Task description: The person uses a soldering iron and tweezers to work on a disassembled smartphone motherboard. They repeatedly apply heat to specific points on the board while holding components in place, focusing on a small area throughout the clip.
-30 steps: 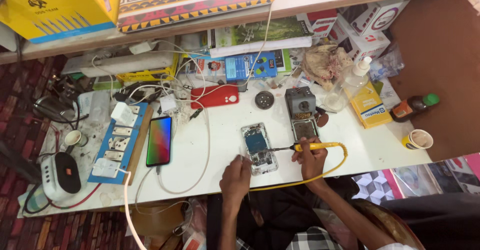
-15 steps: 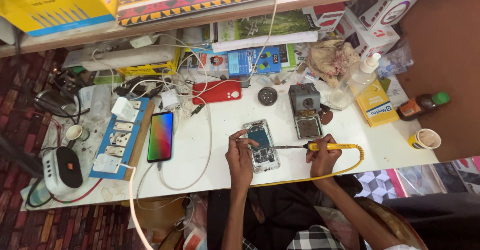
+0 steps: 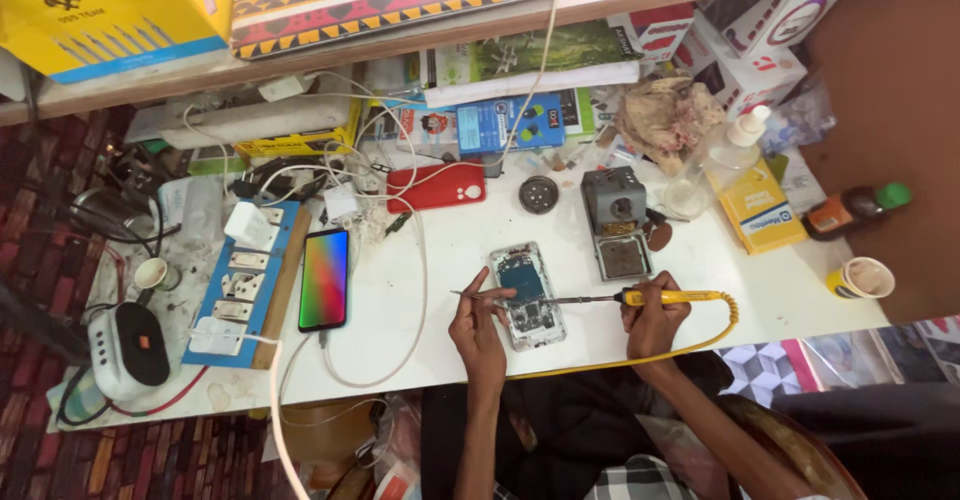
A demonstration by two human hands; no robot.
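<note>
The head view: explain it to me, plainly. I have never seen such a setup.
This picture comes from a camera worn on a person's head, looking down at their own two bare hands over a white workbench. The right hand grips a yellow-handled soldering iron, its tip over an opened phone lying flat. The left hand holds a thin tool beside that phone. Around them lie a lit phone on a cable, a blue switchboard, a red phone cover, a grey iron stand and a paper cup.
</note>
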